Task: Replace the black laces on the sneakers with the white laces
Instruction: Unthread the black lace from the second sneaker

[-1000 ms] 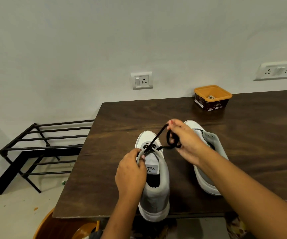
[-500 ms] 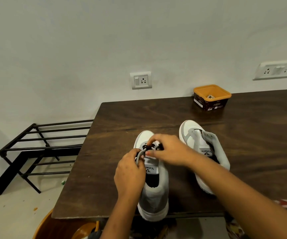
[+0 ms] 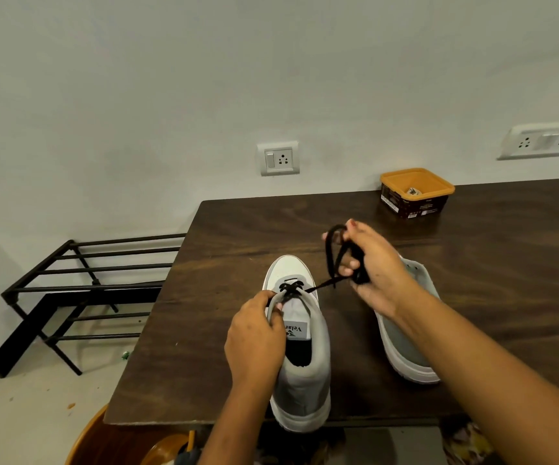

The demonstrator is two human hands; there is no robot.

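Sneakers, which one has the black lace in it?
The left sneaker, gripped by the left hand: black lace crosses its front eyelets. The right sneaker shows none.

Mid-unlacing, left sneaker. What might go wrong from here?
1. The black lace is bunched in loops in the right hand; tugging the last crossing out of the eyelets may knot it.
2. The left sneaker appears to overhang the near edge of the table at its heel; if the left hand loses its grip, it may tip off.
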